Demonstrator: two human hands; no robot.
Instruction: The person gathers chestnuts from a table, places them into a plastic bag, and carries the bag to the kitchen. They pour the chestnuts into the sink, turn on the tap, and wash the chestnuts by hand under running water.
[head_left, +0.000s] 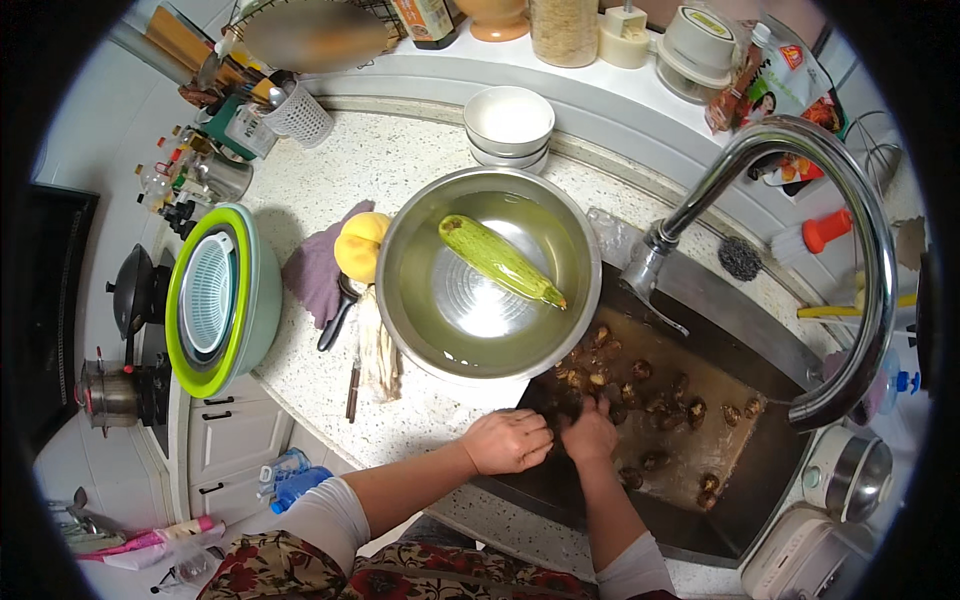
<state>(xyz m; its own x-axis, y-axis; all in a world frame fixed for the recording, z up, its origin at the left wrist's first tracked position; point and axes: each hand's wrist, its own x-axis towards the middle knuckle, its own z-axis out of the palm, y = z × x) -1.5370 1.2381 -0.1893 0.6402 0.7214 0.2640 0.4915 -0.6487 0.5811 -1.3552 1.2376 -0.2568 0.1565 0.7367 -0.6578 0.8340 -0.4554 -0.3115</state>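
Note:
A dark sink (517, 480) holds murky brown water with several small, brown, roundish vegetables (696, 411) in it. Their exact kind is hard to make out. My right hand (591, 435) reaches into the sink, its fingers among the vegetables at the left side; whether it grips one is hidden. Curled over the sink's left edge is my left hand (510, 442), and its palm side is out of sight. Just beyond both hands stands a steel basin (390, 330) of water with a green zucchini (499, 259) lying in it.
A chrome faucet (810, 142) arches over the sink. Left of the basin lie a peach (361, 246), a black-handled peeler (339, 319), a purple cloth (311, 277) and bagged enoki mushrooms (380, 352). Nested green basins (259, 322) stand farther left; white bowls (510, 120) are stacked behind.

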